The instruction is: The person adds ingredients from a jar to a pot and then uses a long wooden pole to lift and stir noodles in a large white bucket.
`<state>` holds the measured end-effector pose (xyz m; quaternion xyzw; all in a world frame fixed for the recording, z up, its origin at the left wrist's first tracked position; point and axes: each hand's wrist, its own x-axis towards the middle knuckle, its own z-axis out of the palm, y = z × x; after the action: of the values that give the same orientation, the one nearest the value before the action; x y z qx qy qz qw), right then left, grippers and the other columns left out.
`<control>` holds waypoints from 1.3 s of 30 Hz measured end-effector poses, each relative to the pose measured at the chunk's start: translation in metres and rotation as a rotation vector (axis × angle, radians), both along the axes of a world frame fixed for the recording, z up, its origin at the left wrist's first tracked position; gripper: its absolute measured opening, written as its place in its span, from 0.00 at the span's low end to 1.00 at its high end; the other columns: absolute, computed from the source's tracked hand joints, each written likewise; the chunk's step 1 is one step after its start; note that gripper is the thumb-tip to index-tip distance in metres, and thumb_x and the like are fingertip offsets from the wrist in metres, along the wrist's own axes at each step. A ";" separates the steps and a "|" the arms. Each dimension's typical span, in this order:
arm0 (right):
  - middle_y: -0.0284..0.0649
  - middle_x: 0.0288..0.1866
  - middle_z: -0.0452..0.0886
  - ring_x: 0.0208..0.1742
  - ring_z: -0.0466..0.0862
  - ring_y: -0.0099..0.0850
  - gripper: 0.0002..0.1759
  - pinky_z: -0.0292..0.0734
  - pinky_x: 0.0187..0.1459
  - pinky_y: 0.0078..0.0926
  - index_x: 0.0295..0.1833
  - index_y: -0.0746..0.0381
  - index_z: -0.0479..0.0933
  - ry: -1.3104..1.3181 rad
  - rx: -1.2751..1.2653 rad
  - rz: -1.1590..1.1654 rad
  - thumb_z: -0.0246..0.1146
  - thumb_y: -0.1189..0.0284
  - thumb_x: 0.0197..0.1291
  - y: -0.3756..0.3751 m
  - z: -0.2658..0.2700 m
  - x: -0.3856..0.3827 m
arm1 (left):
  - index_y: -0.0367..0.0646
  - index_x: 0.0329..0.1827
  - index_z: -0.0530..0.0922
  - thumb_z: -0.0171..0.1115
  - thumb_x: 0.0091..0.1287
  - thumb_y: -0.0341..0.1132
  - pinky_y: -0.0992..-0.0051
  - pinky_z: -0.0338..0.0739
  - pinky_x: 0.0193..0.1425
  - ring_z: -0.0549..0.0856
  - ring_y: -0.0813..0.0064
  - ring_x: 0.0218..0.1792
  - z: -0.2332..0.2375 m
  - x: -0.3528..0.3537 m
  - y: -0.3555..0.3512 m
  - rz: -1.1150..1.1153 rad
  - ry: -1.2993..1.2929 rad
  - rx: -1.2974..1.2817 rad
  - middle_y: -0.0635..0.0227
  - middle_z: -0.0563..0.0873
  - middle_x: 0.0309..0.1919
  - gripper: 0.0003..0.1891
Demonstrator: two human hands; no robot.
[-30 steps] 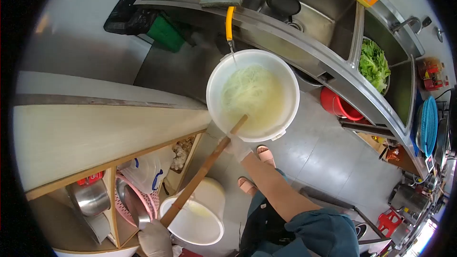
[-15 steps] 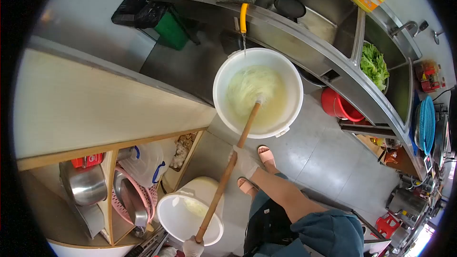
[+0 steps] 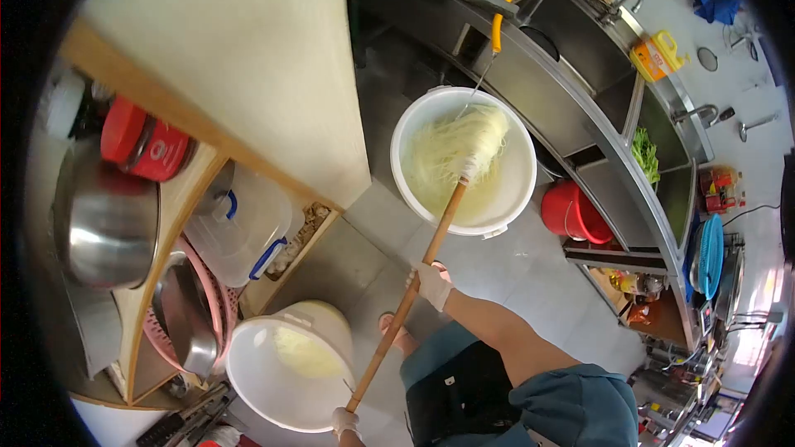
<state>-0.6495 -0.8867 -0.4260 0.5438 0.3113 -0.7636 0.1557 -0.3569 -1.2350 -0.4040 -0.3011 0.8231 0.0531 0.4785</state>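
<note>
Right hand [image 3: 431, 285] gripping wooden pole [image 3: 386, 346] mid-shaft, left hand [image 3: 344, 420] closed on its butt at 6 o'clock; tip lifts rice noodles [image 3: 474, 137] inside white bucket [image 3: 520, 186] at 12 o'clock under yellow hose [image 3: 495, 29]: best raise slowly, clump centred within rim, letting water drain

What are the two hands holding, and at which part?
A long wooden stick: right hand at mid-shaft, left hand at its near end.

Both hands [image 3: 430, 283] grip a wooden pole [image 3: 411, 294] lifting noodles [image 3: 479, 139] over a white bucket [image 3: 512, 190].
</note>
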 end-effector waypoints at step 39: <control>0.34 0.19 0.67 0.22 0.70 0.32 0.11 0.71 0.33 0.36 0.27 0.56 0.65 0.174 -0.223 0.263 0.59 0.69 0.59 -0.016 0.128 0.087 | 0.43 0.27 0.78 0.64 0.50 0.37 0.61 0.77 0.34 0.83 0.52 0.30 0.141 0.142 -0.016 -0.025 0.149 -0.019 0.55 0.82 0.23 0.08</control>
<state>-0.5624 -0.9029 -0.2976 0.4096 0.3053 -0.8107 0.2858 -0.2144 -1.2507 -0.2627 -0.2905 0.8605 0.0616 0.4139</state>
